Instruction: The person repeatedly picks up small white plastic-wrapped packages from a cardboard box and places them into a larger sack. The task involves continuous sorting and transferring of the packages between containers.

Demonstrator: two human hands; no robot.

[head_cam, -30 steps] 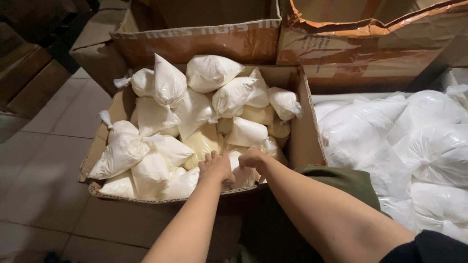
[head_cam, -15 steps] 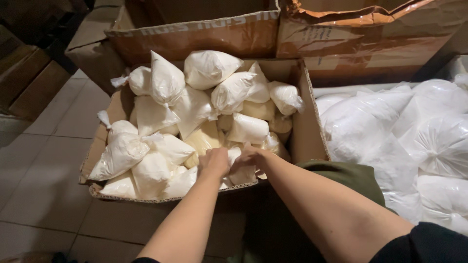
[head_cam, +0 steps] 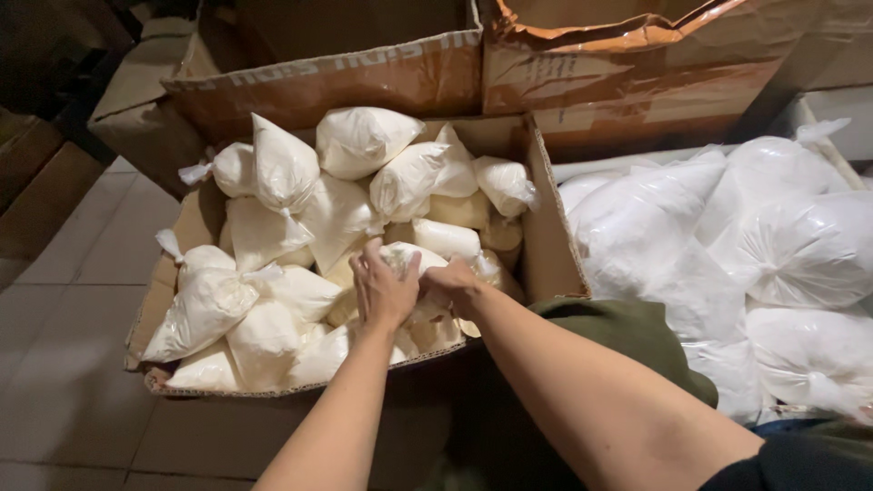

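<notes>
Grey floor tiles (head_cam: 73,300) run under an open cardboard box (head_cam: 555,245) heaped with tied white powder bags. Both my hands sit near its front edge, closed around one small bag (head_cam: 411,259): my left hand (head_cam: 382,291) cups its left side, fingers curled over the top, and my right hand (head_cam: 452,286) grips its right side. It lies straight ahead, between my palms, equally near both. Larger white sacks (head_cam: 727,227) are piled to my right.

Left hand (head_cam: 382,289) and right hand (head_cam: 452,284) side by side, fingers curled
</notes>
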